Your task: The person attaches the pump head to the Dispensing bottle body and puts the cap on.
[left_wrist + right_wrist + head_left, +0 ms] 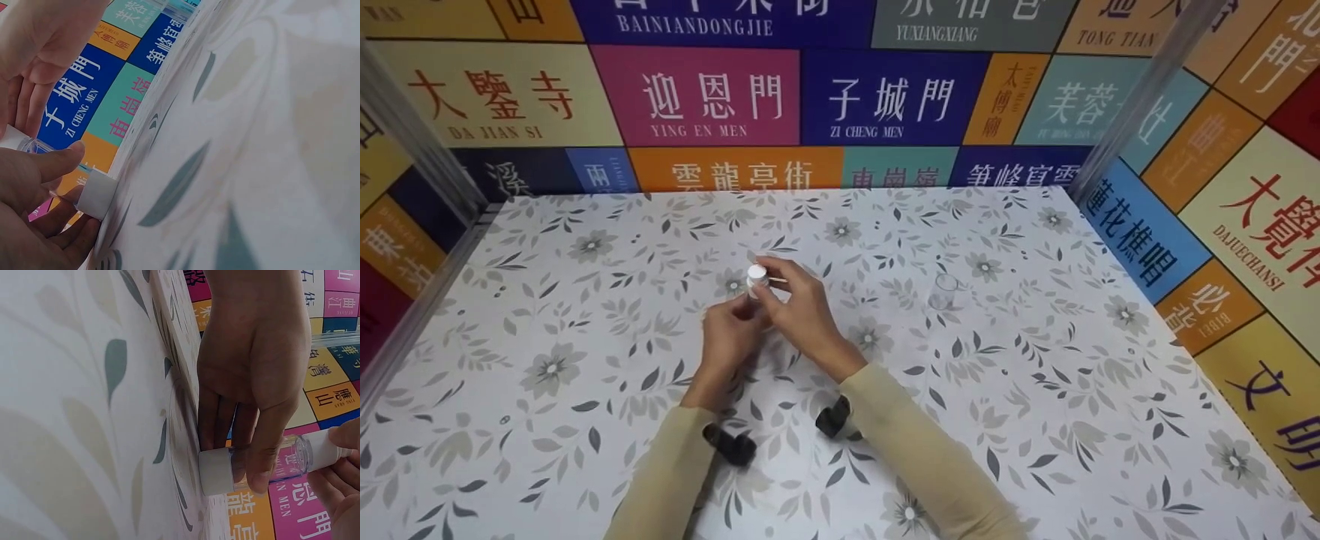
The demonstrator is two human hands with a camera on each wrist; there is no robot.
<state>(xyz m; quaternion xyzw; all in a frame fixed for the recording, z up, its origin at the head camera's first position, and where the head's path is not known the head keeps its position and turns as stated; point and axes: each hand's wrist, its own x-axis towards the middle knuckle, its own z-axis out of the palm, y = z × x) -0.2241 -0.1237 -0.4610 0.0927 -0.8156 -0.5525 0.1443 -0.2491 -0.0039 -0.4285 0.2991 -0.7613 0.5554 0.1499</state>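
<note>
A small clear bottle (pixel 292 453) with a white base (pixel 216 471) and a white top (pixel 757 274) stands upright between the two hands. Low on the bottle, my left hand (pixel 731 331) holds the clear body between thumb and fingers; in the left wrist view the white base meets the tabletop or hangs just over it. Higher up, my right hand (pixel 804 309) pinches the white top with thumb and fingers. Part of the clear body is covered by the left fingers. To the right on the table is a clear, colourless short cylinder (pixel 943 292), apart from both hands.
A white cloth with grey flowers and leaves covers the table (pixel 585 300). Panels with coloured sign patterns (pixel 697 97) rise at the back and sides, joined by clear corner posts (pixel 1140 90). Black devices (pixel 731 444) sit at both wrists.
</note>
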